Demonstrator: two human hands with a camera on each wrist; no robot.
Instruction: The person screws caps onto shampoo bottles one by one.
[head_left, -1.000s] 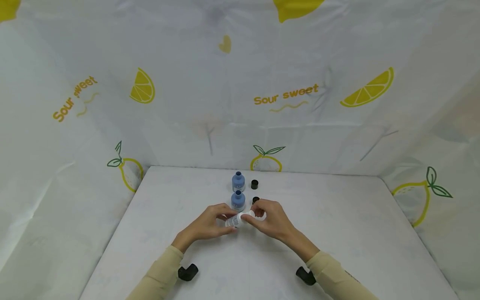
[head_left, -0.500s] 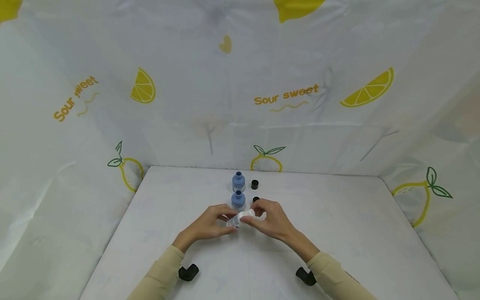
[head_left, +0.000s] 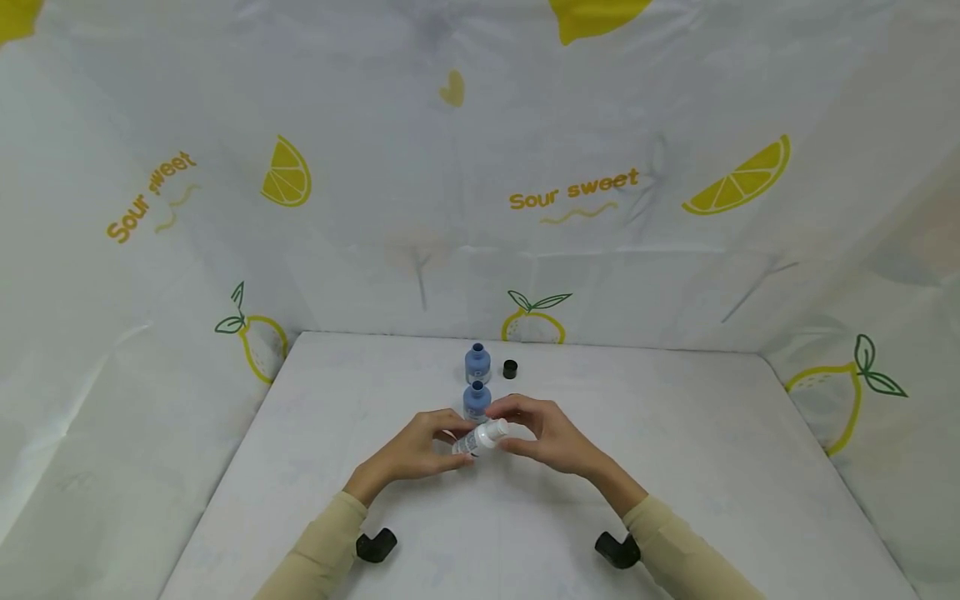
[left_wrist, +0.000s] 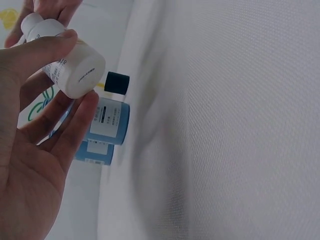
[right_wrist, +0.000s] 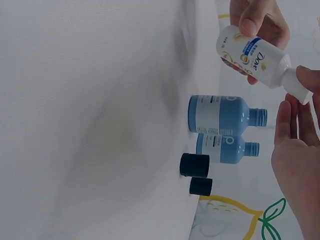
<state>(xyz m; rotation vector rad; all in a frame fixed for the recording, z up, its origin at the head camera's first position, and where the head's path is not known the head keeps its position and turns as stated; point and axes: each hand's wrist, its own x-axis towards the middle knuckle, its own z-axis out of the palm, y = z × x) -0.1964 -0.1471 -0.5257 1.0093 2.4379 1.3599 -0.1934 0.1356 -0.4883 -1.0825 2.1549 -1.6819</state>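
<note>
My left hand holds a small white Dove bottle by its body, thumb on one side and fingers on the other. The bottle is tilted, its white cap pointing up and to the right. Around that cap my right hand has its thumb and index finger spread, a fingertip on either side; in the right wrist view the thumb overlaps the cap's edge. Just behind the hands stand two uncapped blue bottles, one behind the other. The bottom of the white bottle faces the left wrist camera.
Two black caps stand beside the blue bottles: the larger-looking cap is hidden behind my right hand in the head view, while the far cap shows there. The white table ends at a lemon-printed curtain.
My right thumb and index finger have spread from their pinch on the white cap, and the hand has shifted slightly right. It now covers the nearer black cap. The left hand has barely moved.
</note>
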